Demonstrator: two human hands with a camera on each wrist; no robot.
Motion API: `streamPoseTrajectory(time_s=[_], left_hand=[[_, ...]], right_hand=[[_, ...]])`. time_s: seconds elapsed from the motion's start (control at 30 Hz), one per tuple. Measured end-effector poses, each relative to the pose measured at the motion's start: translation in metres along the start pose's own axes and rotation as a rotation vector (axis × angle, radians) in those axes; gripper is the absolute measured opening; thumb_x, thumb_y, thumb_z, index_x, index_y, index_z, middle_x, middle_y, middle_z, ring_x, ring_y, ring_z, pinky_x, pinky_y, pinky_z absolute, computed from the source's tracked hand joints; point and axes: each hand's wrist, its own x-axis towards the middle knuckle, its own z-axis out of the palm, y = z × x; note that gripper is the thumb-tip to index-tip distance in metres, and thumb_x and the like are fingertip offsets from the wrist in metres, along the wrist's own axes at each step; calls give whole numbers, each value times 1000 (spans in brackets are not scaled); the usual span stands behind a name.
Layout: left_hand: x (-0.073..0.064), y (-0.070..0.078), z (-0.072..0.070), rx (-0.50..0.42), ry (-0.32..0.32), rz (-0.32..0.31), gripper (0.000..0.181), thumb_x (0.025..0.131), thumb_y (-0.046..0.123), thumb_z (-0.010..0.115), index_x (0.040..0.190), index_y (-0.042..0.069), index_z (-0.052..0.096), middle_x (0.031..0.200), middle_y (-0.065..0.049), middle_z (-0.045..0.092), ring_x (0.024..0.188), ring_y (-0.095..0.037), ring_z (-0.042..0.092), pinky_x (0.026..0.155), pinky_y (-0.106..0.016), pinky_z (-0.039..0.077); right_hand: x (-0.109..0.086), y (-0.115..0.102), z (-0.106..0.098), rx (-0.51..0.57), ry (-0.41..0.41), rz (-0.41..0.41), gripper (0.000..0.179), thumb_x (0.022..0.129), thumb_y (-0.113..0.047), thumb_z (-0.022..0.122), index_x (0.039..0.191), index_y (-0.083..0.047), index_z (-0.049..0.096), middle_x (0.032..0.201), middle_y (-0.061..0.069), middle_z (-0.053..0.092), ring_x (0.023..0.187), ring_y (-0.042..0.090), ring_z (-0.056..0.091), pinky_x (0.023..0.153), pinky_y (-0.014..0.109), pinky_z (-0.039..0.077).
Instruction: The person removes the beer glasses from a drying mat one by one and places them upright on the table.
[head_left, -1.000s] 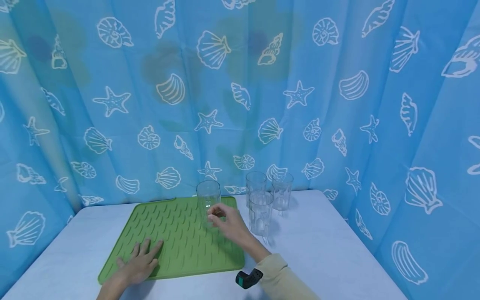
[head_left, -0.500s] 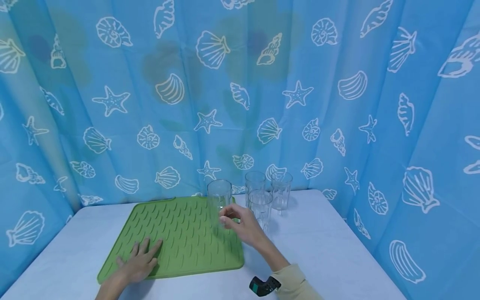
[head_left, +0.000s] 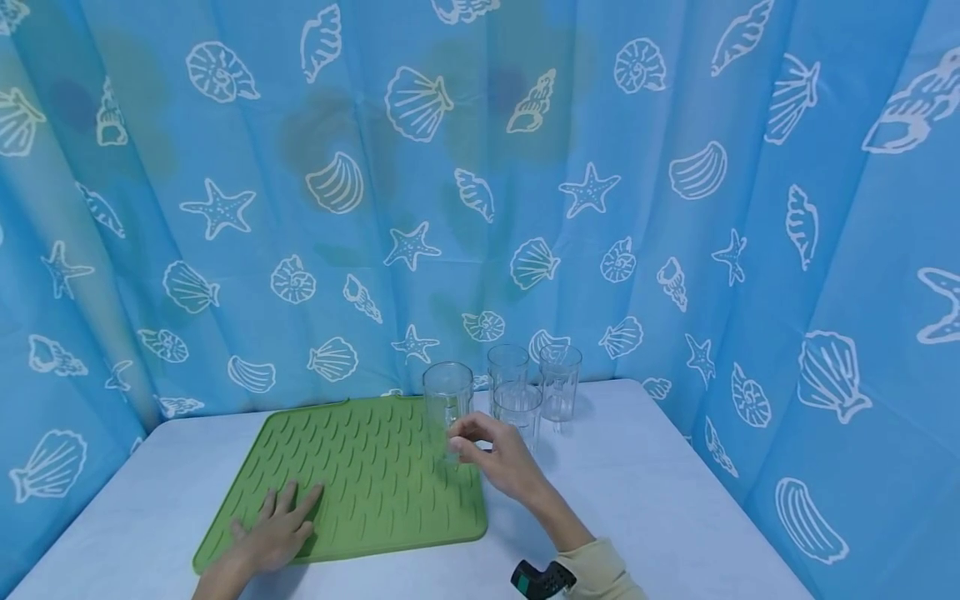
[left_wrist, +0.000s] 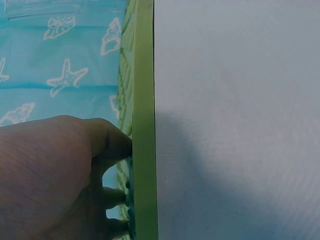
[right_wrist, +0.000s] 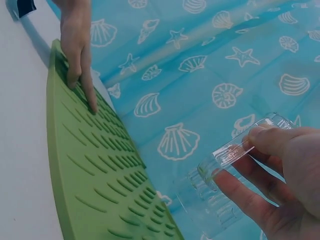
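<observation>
My left hand (head_left: 272, 533) rests on the ridged green drying mat (head_left: 367, 508), fingers spread, near its front left corner. In the left wrist view its fingertips (left_wrist: 119, 145) meet the ridges behind the mat's front rim (left_wrist: 145, 100). A clear drinking glass (head_left: 446, 396) stands upright in the grip of my right hand (head_left: 504, 460), over the right part of the mat. The right wrist view shows thumb and fingers pinching this glass (right_wrist: 231, 154) near its base. Several other clear glasses, one of them a front glass (head_left: 521, 408), are grouped just right of the mat.
Two more glasses, a back left glass (head_left: 507, 360) and a back right glass (head_left: 562, 387), stand behind the front one on the white tablecloth (head_left: 630, 483). A blue shell-print curtain (head_left: 450, 208) hangs behind the table and along both sides.
My right hand has carried the held glass rightward across the mat, toward the mat's right edge and the grouped glasses. My left hand has stayed put on the mat.
</observation>
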Motion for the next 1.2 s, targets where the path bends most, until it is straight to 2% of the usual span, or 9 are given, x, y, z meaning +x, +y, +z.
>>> streamPoseTrajectory(time_s=[0.17,0.5,0.77,0.97,1.07,1.2], left_hand=[[-1,0,1,6,10,3,58,104,33,40,155,11,25,159,-33,5,141,-62,-2,93,-89,-8],[-3,2,0,7,5,1,58,104,32,40,155,9,26,158,-34,5,140,-63,-1,94,-89,-6],[1,-2,1,8,13,11,59,103,33,40,155,10,25,158,-34,5,140,-63,-1,93,-90,-6],[2,-3,-1,3,31,8,59,102,33,43,154,11,29,157,-35,9,140,-64,4,93,-90,-3],[2,1,-2,19,41,-3,59,101,35,46,153,11,33,157,-36,13,139,-64,8,94,-90,0],[1,10,-4,69,95,24,59,100,39,50,150,11,39,154,-35,23,139,-62,19,95,-89,13]], right_hand=[[1,3,-3,12,-1,1,15,98,-5,58,107,6,62,104,26,67,96,42,68,78,46,60],[6,33,-2,8,1,-11,16,98,-13,60,109,-2,64,105,18,68,97,34,70,76,35,62],[6,36,-3,13,-2,-36,15,98,-21,61,106,-9,64,101,13,68,92,28,70,76,39,62],[7,36,-4,23,3,-39,13,99,-20,60,106,-10,64,101,12,67,93,23,71,76,32,62],[7,35,-5,48,4,-43,13,99,-18,60,107,-8,63,102,14,66,95,26,70,77,31,62],[7,34,-7,81,10,-56,15,99,-15,60,108,-5,63,104,19,65,97,33,69,77,32,62]])
